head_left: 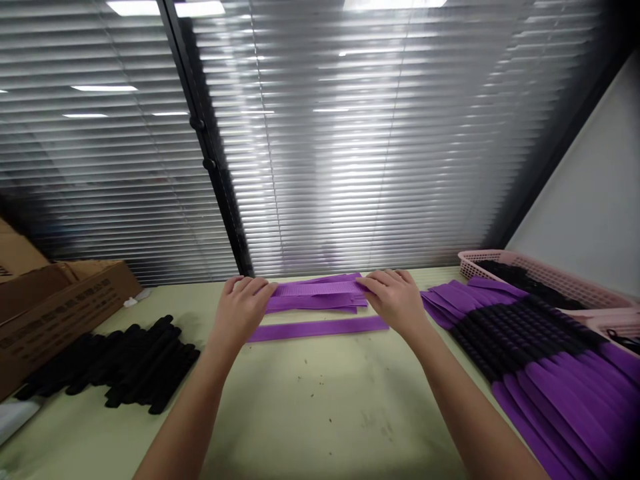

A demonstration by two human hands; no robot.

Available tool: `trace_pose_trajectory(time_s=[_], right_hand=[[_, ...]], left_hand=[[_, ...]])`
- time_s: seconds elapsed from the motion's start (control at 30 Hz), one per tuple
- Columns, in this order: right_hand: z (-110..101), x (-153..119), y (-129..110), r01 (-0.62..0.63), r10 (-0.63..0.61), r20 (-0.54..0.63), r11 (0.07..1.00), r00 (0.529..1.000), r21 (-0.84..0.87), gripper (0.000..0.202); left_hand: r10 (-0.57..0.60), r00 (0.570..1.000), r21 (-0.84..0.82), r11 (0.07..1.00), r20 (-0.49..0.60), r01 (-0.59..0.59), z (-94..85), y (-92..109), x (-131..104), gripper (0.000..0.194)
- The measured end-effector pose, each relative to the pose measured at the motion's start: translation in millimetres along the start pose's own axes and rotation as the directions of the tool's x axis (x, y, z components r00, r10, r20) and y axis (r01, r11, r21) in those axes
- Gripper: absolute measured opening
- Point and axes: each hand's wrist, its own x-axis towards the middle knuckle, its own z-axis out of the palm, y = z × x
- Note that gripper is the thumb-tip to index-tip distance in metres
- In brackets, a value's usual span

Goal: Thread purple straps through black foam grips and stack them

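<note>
A purple strip [320, 289] is stretched level between my two hands, above a small pile of similar purple strips [310, 304]. My left hand [243, 308] is closed on its left end, and my right hand [395, 298] is closed on its right end. Nearer to me, a single purple strip [320, 329] lies flat on the pale green table [320, 413], its left end close to my left wrist.
Black strips [145, 360] are heaped at the left beside a cardboard box [70, 307]. On the right lie many purple strips with black middles [540, 347], in front of a pink basket [550, 277] holding black items. Window blinds [340, 147] stand behind the table.
</note>
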Motion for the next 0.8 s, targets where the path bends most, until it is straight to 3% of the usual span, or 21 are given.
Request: trace_pose_trajectory(time_s=[0.23, 0.37, 0.43, 0.53, 0.63, 0.7, 0.8], right_hand=[[-11, -4, 30, -0.097, 0.101, -0.153, 0.995, 0.983, 0.030, 0.019], [-19, -6, 45, -0.132, 0.188, -0.118, 0.917, 0.975, 0.375, 0.018], [-24, -7, 51, -0.181, 0.256, -0.045, 0.786, 0.966, 0.592, 0.018], [-31, -11, 57, -0.334, 0.386, 0.111, 0.579, 0.916, 0.744, 0.022], [-34, -15, 63, -0.425, 0.426, 0.245, 0.403, 0.871, 0.811, 0.023], [-31, -15, 66, -0.423, 0.456, 0.285, 0.236, 0.843, 0.875, 0.026], [-23, -14, 69, -0.447, 0.534, 0.362, 0.034, 0.764, 0.894, 0.031]], left_hand=[[-0.088, 0.991, -0.067, 0.994, -0.102, 0.081, -10.1, -28, -4, 0.024], [-0.218, 0.967, -0.311, 0.935, -0.133, 0.168, -12.3, -40, -6, 0.021], [-0.331, 0.938, -0.521, 0.821, -0.100, 0.234, -12.8, -46, -7, 0.020], [-0.478, 0.873, -0.733, 0.560, 0.096, 0.387, -12.7, -55, -10, 0.024], [-0.530, 0.805, -0.798, 0.348, 0.265, 0.492, -11.4, -64, -12, 0.029], [-0.546, 0.770, -0.835, 0.212, 0.329, 0.507, -9.2, -67, -12, 0.030], [-0.522, 0.729, -0.851, 0.010, 0.443, 0.525, -3.4, -69, -11, 0.037]])
